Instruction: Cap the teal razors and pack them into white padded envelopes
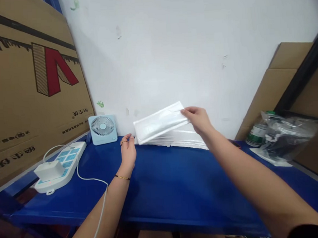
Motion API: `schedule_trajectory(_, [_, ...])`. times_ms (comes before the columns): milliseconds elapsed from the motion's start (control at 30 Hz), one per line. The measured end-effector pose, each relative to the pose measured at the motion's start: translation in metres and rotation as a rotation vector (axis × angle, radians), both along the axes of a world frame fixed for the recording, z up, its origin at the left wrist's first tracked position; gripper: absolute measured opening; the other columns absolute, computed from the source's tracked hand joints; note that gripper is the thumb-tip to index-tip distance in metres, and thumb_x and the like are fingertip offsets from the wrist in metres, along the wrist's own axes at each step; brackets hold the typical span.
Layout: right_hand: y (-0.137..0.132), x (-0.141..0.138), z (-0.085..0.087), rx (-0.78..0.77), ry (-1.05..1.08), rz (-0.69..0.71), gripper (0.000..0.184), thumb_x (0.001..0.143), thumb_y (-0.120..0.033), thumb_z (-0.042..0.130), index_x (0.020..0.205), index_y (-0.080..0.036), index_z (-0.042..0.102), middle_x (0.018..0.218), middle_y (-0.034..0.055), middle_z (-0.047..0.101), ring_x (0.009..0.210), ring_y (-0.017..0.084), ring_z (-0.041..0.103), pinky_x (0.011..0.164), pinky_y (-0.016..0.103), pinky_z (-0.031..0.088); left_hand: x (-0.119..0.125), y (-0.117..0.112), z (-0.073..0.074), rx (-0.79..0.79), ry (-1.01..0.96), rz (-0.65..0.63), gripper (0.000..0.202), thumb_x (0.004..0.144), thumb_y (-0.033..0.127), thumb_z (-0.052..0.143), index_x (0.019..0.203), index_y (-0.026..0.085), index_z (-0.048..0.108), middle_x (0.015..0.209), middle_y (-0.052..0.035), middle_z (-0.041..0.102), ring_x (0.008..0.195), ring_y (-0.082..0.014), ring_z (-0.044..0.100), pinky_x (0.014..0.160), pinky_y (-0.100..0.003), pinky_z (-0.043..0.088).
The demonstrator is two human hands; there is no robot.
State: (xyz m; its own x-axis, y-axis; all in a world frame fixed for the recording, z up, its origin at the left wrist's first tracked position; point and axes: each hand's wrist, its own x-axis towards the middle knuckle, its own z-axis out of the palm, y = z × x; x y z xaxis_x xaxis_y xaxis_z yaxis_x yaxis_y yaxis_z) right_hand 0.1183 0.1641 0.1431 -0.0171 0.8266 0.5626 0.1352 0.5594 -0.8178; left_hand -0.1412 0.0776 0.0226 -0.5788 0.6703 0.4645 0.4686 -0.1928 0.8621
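Note:
My right hand (pixel 198 119) pinches the right end of a white plastic packet (pixel 160 123) and holds it tilted above a low stack of similar white packets (pixel 185 138) lying on the blue table (pixel 174 190) against the white wall. My left hand (pixel 128 149) rests near the stack's left end, fingers curled and close to the lifted packet's lower left corner; whether they touch it I cannot tell. A thin gold bracelet sits on my left wrist.
A small light-blue desk fan (pixel 103 129) stands left of the stack. A white power strip (pixel 62 164) with a white charger (pixel 49 170) and cable lies at the far left. Large cardboard (pixel 25 87) leans at left. Clear plastic bags (pixel 286 138) and a bottle (pixel 254 133) sit at right.

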Motion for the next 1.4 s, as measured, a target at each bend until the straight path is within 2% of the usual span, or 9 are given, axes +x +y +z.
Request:
schedule_trajectory(100, [0.053,-0.039,-0.038,-0.28,0.07,-0.116,0.022,0.072,-0.033,0.062,0.079,-0.012,0.064,0.062,0.0022,0.062,0.053,0.011,0.055,0.049,0.023,0.046,-0.006,0.014,-0.017,-0.087,-0.021,0.021,0.037,0.089,0.041,0.038,0.113,0.015,0.048,0.118,-0.0132,0.051,0.113,-0.0214,0.046,0.1,-0.037,0.034])
schedule_trajectory(300, [0.095,-0.054,-0.104,-0.384,-0.162,-0.217,0.022,0.068,-0.031,0.062,0.074,-0.011,0.063,0.059,0.006,0.063,0.054,0.016,0.058,0.049,0.026,0.048,0.002,0.023,-0.044,-0.332,0.113,-0.176,0.051,0.087,0.043,0.042,0.124,0.008,0.044,0.122,-0.0202,0.05,0.114,-0.0245,0.049,0.098,-0.038,0.035])
schedule_trajectory(433, [0.098,-0.004,-0.099,-0.307,-0.352,-0.197,0.034,0.076,-0.036,0.052,0.096,-0.013,0.065,0.084,0.0081,0.069,0.074,0.018,0.063,0.068,0.029,0.05,0.004,0.024,-0.049,-0.386,0.198,-0.246,0.059,0.087,0.049,0.038,0.131,0.008,0.039,0.114,-0.0191,0.055,0.106,-0.0244,0.054,0.095,-0.038,0.037])
schedule_trajectory(533, [0.091,0.045,-0.093,-0.262,-0.57,-0.089,0.036,0.058,-0.022,0.069,0.094,-0.015,0.069,0.103,0.0084,0.068,0.099,0.023,0.059,0.091,0.032,0.042,0.003,0.026,-0.052,-0.403,0.242,-0.249,0.059,0.087,0.05,0.038,0.13,0.011,0.04,0.115,-0.018,0.055,0.103,-0.0242,0.056,0.094,-0.038,0.038])
schedule_trajectory(700, [0.073,0.083,-0.108,-0.007,-1.435,-0.073,0.062,0.065,-0.016,0.06,0.127,-0.017,0.052,0.132,0.0119,0.051,0.112,0.026,0.053,0.093,0.033,0.039,0.001,0.029,-0.056,-0.389,0.271,-0.261,0.057,0.086,0.05,0.04,0.128,0.012,0.042,0.116,-0.0174,0.054,0.095,-0.0224,0.06,0.091,-0.037,0.041])
schedule_trajectory(833, [0.062,0.086,-0.108,0.006,-1.505,-0.201,0.041,0.076,-0.018,0.049,0.115,-0.02,0.06,0.115,0.0113,0.064,0.098,0.026,0.06,0.081,0.034,0.042,0.0,0.024,-0.051,-0.364,0.279,-0.273,0.056,0.085,0.047,0.042,0.127,0.011,0.044,0.116,-0.0171,0.053,0.092,-0.0214,0.061,0.088,-0.037,0.044])
schedule_trajectory(1033, [0.029,0.114,-0.073,-0.016,-1.41,-0.346,0.029,0.076,-0.024,0.045,0.098,-0.017,0.063,0.093,0.0124,0.067,0.084,0.027,0.06,0.067,0.033,0.041,0.016,0.008,-0.032,-0.265,0.274,-0.411,0.055,0.079,0.051,0.051,0.124,0.018,0.048,0.123,-0.0119,0.049,0.096,-0.02,0.058,0.074,-0.031,0.049])
schedule_trajectory(1267, [-0.024,0.084,-0.068,-0.27,-0.962,0.422,0.034,0.069,-0.016,0.047,0.097,-0.017,0.065,0.089,0.0016,0.067,0.081,0.019,0.059,0.071,0.027,0.044,0.072,-0.008,-0.016,-0.375,-0.213,-0.819,0.051,0.081,0.054,0.049,0.119,0.019,0.051,0.11,-0.0101,0.059,0.086,-0.0177,0.061,0.063,-0.026,0.052])
schedule_trajectory(1400, [-0.03,0.059,-0.09,-0.333,-0.831,0.549,0.035,0.07,-0.018,0.05,0.102,-0.018,0.066,0.087,0.0015,0.067,0.077,0.018,0.06,0.07,0.028,0.046,0.082,-0.012,-0.019,-0.484,-0.201,-0.728,0.046,0.081,0.053,0.048,0.099,0.013,0.06,0.076,-0.0064,0.063,0.053,-0.0136,0.054,0.038,-0.022,0.04])
